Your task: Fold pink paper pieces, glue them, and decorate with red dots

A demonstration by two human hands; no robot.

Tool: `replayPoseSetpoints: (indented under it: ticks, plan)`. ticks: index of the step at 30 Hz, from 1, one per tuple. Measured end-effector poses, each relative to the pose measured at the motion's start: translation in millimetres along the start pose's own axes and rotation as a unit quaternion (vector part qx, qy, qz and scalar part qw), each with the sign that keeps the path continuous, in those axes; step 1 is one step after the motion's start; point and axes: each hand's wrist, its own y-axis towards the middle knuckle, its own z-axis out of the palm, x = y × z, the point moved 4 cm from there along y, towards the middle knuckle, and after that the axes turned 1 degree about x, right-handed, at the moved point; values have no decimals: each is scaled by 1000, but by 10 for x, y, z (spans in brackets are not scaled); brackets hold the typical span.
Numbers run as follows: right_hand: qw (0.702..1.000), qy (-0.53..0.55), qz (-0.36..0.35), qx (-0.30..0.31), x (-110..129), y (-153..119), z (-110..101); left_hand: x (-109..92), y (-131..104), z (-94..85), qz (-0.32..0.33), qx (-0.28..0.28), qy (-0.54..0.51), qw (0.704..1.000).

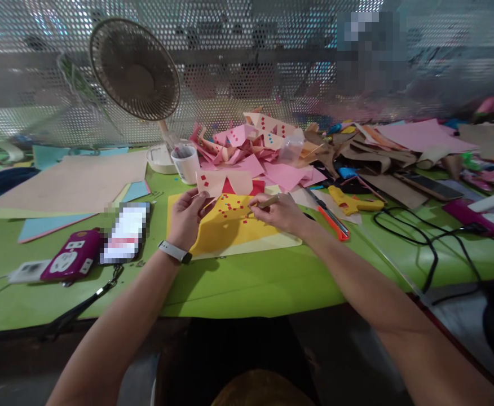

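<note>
In my left hand [188, 217], between thumb and fingers, is a pale pink paper cut-out [214, 181] with a V-shaped notch and a few red squares at its left end. My right hand [281, 214] is closed around a thin, brownish pen-like tool [269, 201]; its exact kind is unclear. The tool's tip points down at the yellow sheet [213, 239], close to several small red paper squares [225, 210] scattered there. Behind the cut-out, part of a red sheet [259, 186] shows.
Behind my hands lies a heap of pink paper cut-outs [234, 149], beside a white cup [185, 164] and a fan [135, 70]. An orange utility knife [334, 223] and yellow glue gun [352, 202] lie right. A phone [126, 232] and purple device [73, 254] are left.
</note>
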Motion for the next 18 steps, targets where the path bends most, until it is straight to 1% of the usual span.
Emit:
replayPoseSetpoints:
  ticks: [5, 12, 15, 18]
  plan:
    - [1000, -1, -8, -3, 7, 4, -5, 16, 9, -8, -1, 12, 7, 1000]
    - [999, 27, -19, -17, -23, 9, -10, 34, 21, -27, 3, 14, 18, 1000]
    - [995, 80, -35, -55, -54, 0, -19, 37, -16, 1, -5, 19, 17, 1000]
    - [976, 164, -61, -130, -27, -55, -49, 43, -102, 61, -25, 23, 12, 999]
